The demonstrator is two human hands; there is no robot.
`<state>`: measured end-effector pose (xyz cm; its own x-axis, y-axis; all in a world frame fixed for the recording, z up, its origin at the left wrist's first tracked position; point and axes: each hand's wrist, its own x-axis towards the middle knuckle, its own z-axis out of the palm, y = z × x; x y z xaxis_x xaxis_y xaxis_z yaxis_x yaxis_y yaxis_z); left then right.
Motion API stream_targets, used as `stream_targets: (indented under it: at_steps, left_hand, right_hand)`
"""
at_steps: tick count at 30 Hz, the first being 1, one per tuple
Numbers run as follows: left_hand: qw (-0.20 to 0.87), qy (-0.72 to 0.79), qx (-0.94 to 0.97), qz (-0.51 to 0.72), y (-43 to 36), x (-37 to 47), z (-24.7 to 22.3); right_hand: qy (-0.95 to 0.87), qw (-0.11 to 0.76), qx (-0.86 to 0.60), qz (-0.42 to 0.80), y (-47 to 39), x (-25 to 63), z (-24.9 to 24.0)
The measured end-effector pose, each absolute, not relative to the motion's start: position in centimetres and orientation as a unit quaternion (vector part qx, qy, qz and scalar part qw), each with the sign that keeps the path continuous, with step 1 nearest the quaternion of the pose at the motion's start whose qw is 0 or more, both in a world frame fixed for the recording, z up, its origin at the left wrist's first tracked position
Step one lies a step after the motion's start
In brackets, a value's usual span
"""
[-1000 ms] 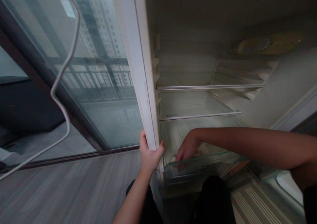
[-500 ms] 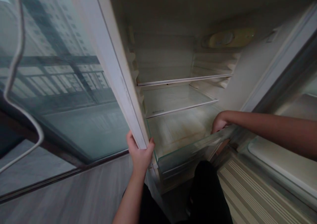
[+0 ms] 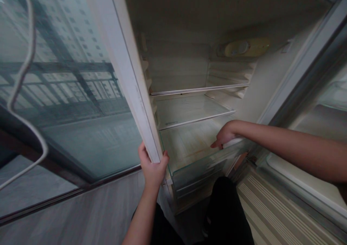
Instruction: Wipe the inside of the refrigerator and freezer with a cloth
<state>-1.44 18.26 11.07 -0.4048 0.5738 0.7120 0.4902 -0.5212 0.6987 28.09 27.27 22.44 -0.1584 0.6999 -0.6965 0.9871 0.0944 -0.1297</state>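
Fingers (image 3: 165, 154) of the left hand (image 3: 152, 167) are wrapped around the white edge of the fridge cabinet's side wall (image 3: 130, 75), thumb on the outer face and fingertips on the inner — a closed grip on the wall's front edge, low down.

Right hand (image 3: 225, 136): laid palm-down inside the fridge, fingers lightly curled and pointing left, resting at the right end of the lowest glass shelf (image 3: 189, 144). Whether anything is pinched beneath the fingers cannot be told; nothing is seen held.

Lowest glass shelf: set at the bottom of the compartment, its greenish front edge running from beside the left hand to under the right wrist; faint brownish staining is seen on its surface.

Clear drawer (image 3: 195, 176): seated directly below that shelf, closed.

Middle shelf (image 3: 189, 111) and upper shelf (image 3: 197, 86): fitted above, both bare, well apart from either hand.

Control dial housing (image 3: 244, 48): yellowish, fixed at the top right of the interior.

Window (image 3: 67, 86): to the left of the cabinet — tall buildings and a railing are seen through it.

White cable (image 3: 27, 68): hung in a loop across the glass.

Wooden floor (image 3: 81, 216): below the window.

Dark trousers (image 3: 227, 209): seen at the bottom, just before the drawer.
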Motion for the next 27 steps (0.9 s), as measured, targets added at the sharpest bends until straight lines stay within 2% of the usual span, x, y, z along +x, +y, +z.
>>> stream_targets:
  at_steps: [3,6,12,14,18,20,23,27]
  left_hand:
    - [0.040,0.489,0.545,0.680,18.2,-1.4,11.1]
    - [0.044,0.490,0.544,0.680,18.1,-1.4,11.3]
    - [0.033,0.492,0.547,0.676,18.2,-1.4,11.1]
    - [0.037,0.493,0.547,0.675,18.2,-1.5,11.1]
    - [0.036,0.494,0.549,0.674,18.1,-1.5,11.1]
    - [0.029,0.492,0.548,0.676,18.2,-1.5,11.1]
    - [0.029,0.489,0.546,0.680,18.3,-1.5,11.0]
    - [0.032,0.490,0.548,0.677,18.2,-1.5,10.9]
  right_hand:
    - [0.747,0.285,0.532,-0.277,25.9,24.6,23.6]
    - [0.806,0.264,0.430,-0.311,24.8,21.2,23.8]
    - [0.846,0.190,0.206,-0.453,23.5,15.1,23.0]
    - [0.830,0.172,0.221,-0.483,23.2,13.9,22.7]
    - [0.732,0.187,0.361,-0.547,23.0,13.1,22.0]
    - [0.692,0.167,0.406,-0.573,22.9,13.2,21.6]
    - [0.661,0.116,0.435,-0.600,23.0,13.3,20.8]
    - [0.679,0.107,0.414,-0.597,23.6,12.9,19.4]
